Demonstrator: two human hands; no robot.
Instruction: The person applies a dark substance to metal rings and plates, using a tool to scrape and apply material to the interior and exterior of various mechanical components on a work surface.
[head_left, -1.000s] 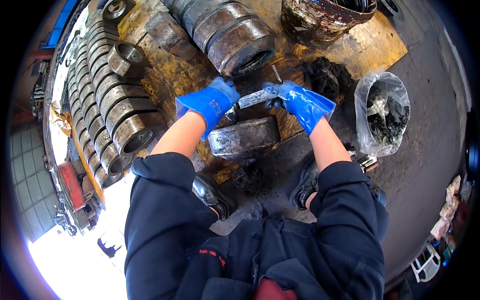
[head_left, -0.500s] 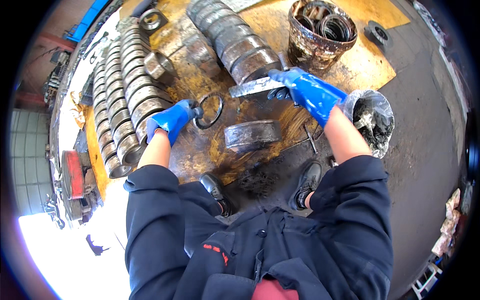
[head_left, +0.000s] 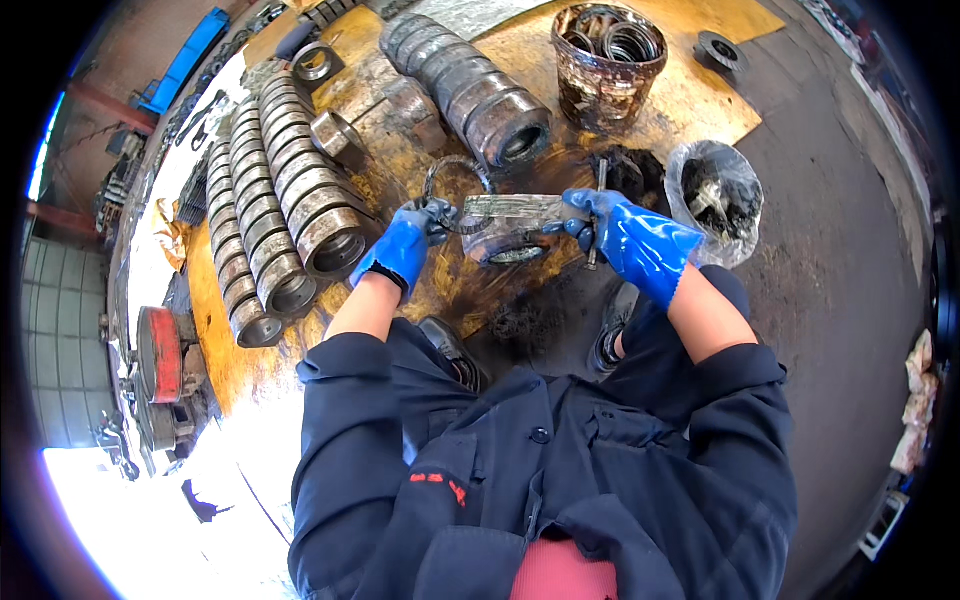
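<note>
Both hands closed in — L hand (head_left: 405, 250) pinching thin ring (head_left: 452, 190), R hand (head_left: 630, 240) gripping metal housing (head_left: 510, 225).

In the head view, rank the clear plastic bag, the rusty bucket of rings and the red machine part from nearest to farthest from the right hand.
From the right hand:
1. Clear plastic bag, just to its right.
2. Rusty bucket of rings, ahead on the yellow board.
3. Red machine part, far left, beyond the left hand.

Both hands wear glossy blue rubber gloves, left hand (head_left: 405, 252) and right hand (head_left: 640, 243). Above the gloves, dark navy jacket sleeves are pushed up; the jacket has a button front with red stitching.
</note>
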